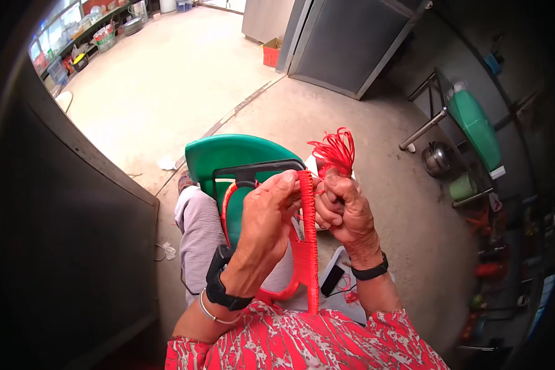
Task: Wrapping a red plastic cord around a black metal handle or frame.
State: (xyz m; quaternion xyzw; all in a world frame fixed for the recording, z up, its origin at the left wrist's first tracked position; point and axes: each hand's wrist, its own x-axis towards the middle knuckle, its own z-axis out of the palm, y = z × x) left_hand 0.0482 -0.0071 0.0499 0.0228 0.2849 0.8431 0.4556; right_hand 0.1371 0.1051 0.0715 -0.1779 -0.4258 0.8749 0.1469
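Observation:
A long bar wrapped in red cord (pixel 309 246) stands close before my body, part of a frame with a rounded red lower section. Near the bar's upper end, the fingers of my left hand (pixel 262 222) are closed on its edge. My right hand (pixel 351 213), just right of the bar, is a closed fist round a looped bundle of red cord (pixel 336 151), whose loops fan out above the thumb. A thin red strand shows between the two hands. Behind the left hand, the frame's far side shows a curved orange-red rim (pixel 227 209).
A green plastic seat (pixel 243 148) with a black frame stands ahead. Below my right forearm, a dark phone (pixel 333 280) lies on a pale surface with red cord scraps. Dark panels (pixel 98 203) rise at left. A metal pot (pixel 438 159) and green tabletop (pixel 476 128) are at right.

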